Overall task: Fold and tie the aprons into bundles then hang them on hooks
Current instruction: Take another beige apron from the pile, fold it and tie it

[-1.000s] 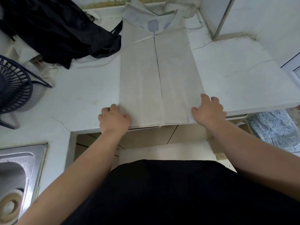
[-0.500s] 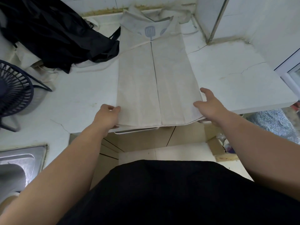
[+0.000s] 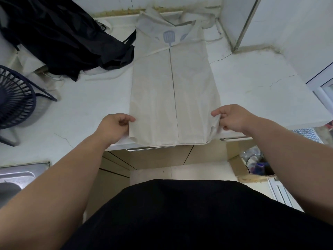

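Though mostly flat, narrow cream apron (image 3: 153, 98)

The person wears a plain black top (image 3: 180, 219), with bare forearms (image 3: 59, 186).

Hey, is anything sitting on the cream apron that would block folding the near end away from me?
Nothing visible does. The left hand and right hand pinch the cream apron at its near corners; only its own tie crosses it, near the bib. The black apron lies beside its far left edge.

Both hands' grip on apron (image 3: 173, 98) corners
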A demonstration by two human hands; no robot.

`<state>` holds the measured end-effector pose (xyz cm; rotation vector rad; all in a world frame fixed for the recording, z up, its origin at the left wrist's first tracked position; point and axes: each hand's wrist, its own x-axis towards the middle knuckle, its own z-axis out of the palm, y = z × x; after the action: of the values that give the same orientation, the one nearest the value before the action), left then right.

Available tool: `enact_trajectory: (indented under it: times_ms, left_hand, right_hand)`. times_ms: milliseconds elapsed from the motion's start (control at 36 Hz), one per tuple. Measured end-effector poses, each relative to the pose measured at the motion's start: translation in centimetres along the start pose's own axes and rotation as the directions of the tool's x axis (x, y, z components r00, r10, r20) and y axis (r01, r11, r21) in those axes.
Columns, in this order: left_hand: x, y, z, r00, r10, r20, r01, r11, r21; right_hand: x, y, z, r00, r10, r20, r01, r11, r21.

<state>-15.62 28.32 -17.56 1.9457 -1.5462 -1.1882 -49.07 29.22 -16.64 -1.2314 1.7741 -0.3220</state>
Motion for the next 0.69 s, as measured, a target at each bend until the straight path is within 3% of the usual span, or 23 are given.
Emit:
enact_trajectory:
  times_ms: [306, 694]
  left_hand:
    - [1.8, -1.3, 0.6, 0.994, -0.107, -0.015, 0.105, 0.990, -0.094]
    - [3.0, -0.1, 1.3, 0.957, -0.269, -0.105, 0.268, 0.963, -0.030]
  right_hand:
    - [1.0, 0.8, 0.2, 0.998, -0.009, -0.059, 0.008, 1.000, -0.021]
    - [2.3, -0.1, 0.6, 0.976, 0.164, -0.145, -0.171, 0.985, -0.038]
